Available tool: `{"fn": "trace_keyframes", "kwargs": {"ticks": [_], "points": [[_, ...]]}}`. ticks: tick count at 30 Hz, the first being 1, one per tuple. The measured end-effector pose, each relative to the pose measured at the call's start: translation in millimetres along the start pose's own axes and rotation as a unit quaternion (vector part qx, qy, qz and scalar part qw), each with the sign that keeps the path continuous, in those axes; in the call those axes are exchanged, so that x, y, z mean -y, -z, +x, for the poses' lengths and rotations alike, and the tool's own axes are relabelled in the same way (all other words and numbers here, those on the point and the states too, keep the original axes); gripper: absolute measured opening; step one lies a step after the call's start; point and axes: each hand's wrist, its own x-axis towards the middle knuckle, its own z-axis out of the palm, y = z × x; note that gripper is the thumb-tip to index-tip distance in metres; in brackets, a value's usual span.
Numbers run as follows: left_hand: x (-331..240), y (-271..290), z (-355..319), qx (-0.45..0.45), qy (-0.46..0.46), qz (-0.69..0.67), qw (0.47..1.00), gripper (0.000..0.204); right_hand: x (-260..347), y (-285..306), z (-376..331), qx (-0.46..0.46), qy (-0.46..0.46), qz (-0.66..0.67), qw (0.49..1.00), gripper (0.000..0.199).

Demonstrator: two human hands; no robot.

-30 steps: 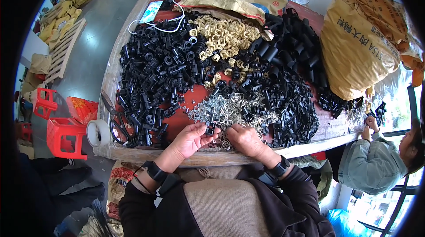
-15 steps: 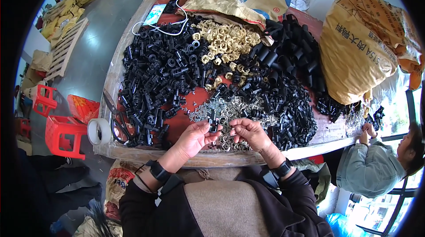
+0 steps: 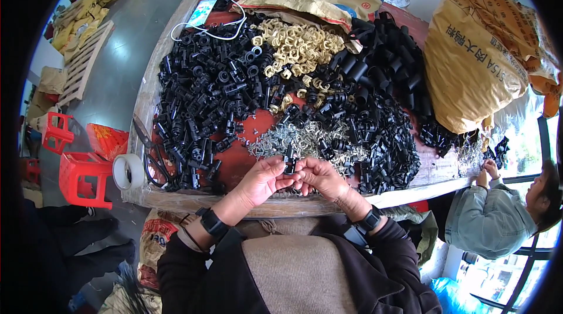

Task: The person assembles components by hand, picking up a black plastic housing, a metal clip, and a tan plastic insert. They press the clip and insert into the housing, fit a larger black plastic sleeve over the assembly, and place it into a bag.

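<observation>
My left hand [image 3: 261, 181] grips a small black plastic fitting [image 3: 290, 160], held upright between thumb and fingers. Against its right side my right hand [image 3: 321, 178] is closed in a pinch; whatever sits between those fingertips is too small or hidden to name. Both hands hover over the near edge of the table, just in front of a pile of small silvery metal clips [image 3: 281, 139]. To the left spreads a large heap of black plastic fittings [image 3: 205, 88]. Small black parts [image 3: 387, 149] are heaped to the right, and cream-coloured plastic rings [image 3: 302, 44] lie farther back.
Scissors [image 3: 153, 152] and a roll of clear tape [image 3: 129, 171] rest at the table's left edge. A phone [image 3: 202, 12] with a white cable lies at the back. Yellow sacks [image 3: 469, 61] stand behind. Red stools [image 3: 86, 179] are left; a co-worker [image 3: 489, 214] sits right.
My right hand has moved left to meet the fitting in my left hand. The fitting now stands a little farther right, and the whole view has shifted slightly.
</observation>
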Motion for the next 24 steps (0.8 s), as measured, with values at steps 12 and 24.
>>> {"fn": "trace_keyframes", "kwargs": {"ticks": [12,24], "points": [[3.0,-3.9,-2.3,-0.011,-0.012,-0.019,1.0,0.026,-2.3,-10.2,3.8,-0.007,-0.032,0.221,0.975,0.009],[-3.1,4.4,3.1,-0.076,-0.039,-0.035,0.996,0.023,1.3,-13.5,3.0,-0.148,0.294,-0.422,0.845,0.015]]}}
